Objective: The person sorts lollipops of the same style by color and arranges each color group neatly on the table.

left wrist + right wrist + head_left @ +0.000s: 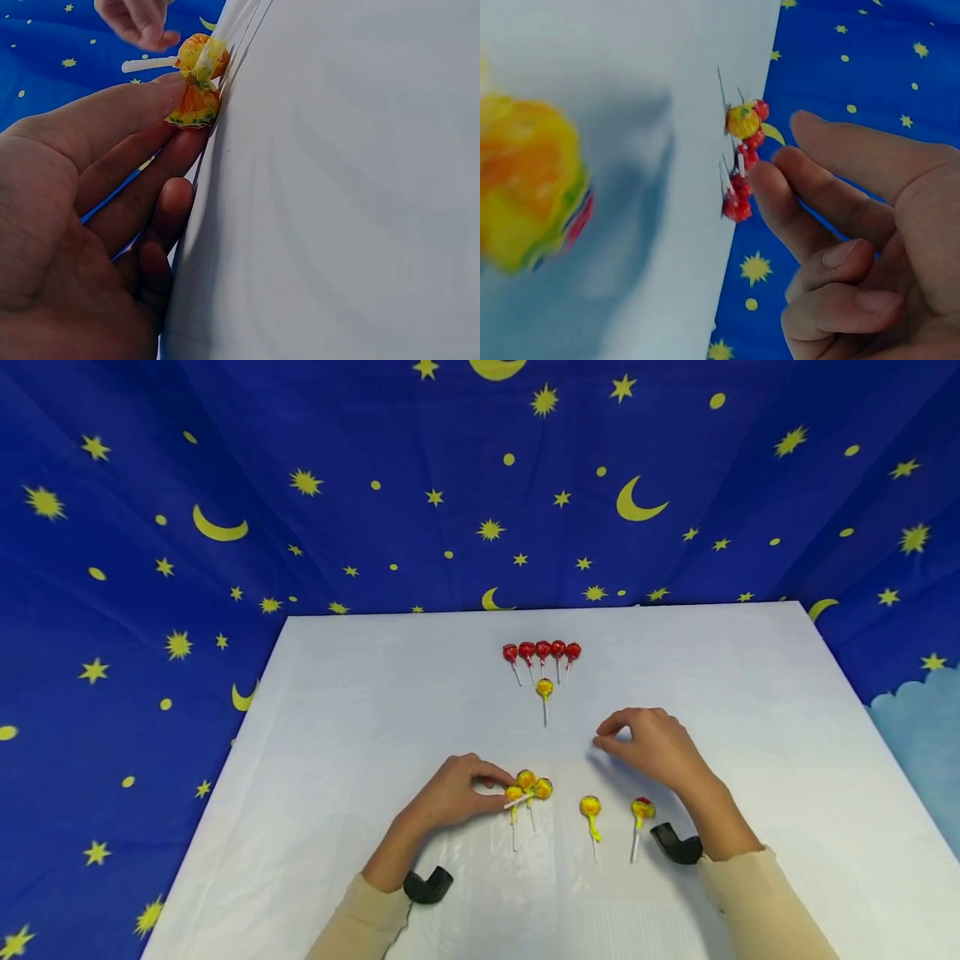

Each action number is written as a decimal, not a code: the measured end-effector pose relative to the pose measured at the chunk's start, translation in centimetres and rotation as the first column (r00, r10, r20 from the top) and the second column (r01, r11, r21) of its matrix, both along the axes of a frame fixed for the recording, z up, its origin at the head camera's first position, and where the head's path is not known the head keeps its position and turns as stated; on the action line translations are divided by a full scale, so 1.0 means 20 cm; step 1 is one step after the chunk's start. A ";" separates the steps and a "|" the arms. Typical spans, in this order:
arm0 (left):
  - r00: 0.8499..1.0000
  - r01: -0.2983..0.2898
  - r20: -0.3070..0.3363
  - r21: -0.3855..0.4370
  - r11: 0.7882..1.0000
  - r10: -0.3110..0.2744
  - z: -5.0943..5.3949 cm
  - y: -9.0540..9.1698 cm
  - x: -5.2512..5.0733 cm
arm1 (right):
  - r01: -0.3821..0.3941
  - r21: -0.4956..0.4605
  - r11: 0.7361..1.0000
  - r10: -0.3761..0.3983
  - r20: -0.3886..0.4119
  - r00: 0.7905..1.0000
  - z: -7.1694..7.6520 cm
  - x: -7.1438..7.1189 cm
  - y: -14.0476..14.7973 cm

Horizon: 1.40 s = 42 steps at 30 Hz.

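My left hand pinches a yellow lollipop at its three o'clock, while my right hand curves loosely around nothing, and a careless pull could drag the adjoining yellow lollipops askew, because one's slanting stick seems to cross the cluster.

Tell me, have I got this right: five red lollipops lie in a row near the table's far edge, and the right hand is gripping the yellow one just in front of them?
Not quite: the right hand isn't gripping the yellow lollipop. The head view shows that hand apart from it, with white tabletop between them. The rest is right.
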<state>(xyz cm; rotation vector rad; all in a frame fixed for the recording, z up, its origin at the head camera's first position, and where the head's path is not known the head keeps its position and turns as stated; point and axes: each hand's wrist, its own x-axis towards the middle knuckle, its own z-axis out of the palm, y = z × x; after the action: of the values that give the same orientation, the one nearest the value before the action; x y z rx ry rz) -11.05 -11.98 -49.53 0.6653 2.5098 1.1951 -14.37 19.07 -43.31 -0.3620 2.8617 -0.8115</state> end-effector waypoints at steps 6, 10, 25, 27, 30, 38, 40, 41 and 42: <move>1.000 -0.002 0.003 0.000 1.000 0.002 0.01 -0.01 0.00 | -0.022 0.059 0.998 0.020 0.027 0.999 0.03 0.08 0.05; 1.000 0.006 0.001 0.016 1.000 -0.006 0.01 -0.01 0.00 | -0.019 0.084 0.996 0.017 0.025 1.000 0.04 0.11 0.09; 1.000 0.004 0.002 0.007 1.000 -0.004 0.00 0.00 0.01 | 0.031 0.112 0.993 -0.040 0.082 0.996 -0.04 0.30 0.19; 1.000 0.000 -0.007 0.009 1.000 0.000 0.00 0.00 0.01 | 0.042 0.108 0.993 -0.053 0.098 0.994 -0.05 0.32 0.19; 1.000 -0.003 0.002 -0.001 1.000 0.003 0.00 0.00 0.01 | 0.038 0.112 0.993 -0.052 0.128 0.990 -0.07 0.34 0.19; 0.999 -0.031 0.015 -0.002 1.000 0.031 0.00 0.00 0.02 | 0.047 0.082 0.996 -0.055 0.093 0.994 -0.11 0.37 0.17; 0.999 -0.030 0.013 -0.004 1.000 0.030 0.01 0.01 0.01 | 0.053 0.077 0.996 -0.060 0.097 0.993 -0.11 0.37 0.17; 1.000 -0.027 0.013 -0.004 1.000 0.027 0.01 0.01 0.01 | 0.056 0.079 0.995 -0.063 0.097 0.993 -0.11 0.37 0.17; 1.000 -0.024 0.015 -0.005 1.000 0.025 0.01 0.01 0.01 | 0.059 0.079 0.995 -0.067 0.097 0.993 -0.11 0.37 0.17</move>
<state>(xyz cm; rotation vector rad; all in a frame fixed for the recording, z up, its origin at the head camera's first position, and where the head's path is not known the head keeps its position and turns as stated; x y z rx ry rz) -10.85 -11.81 -49.35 0.6240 2.5150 1.1972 -6.99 22.43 -45.56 -0.2167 2.8134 -0.7080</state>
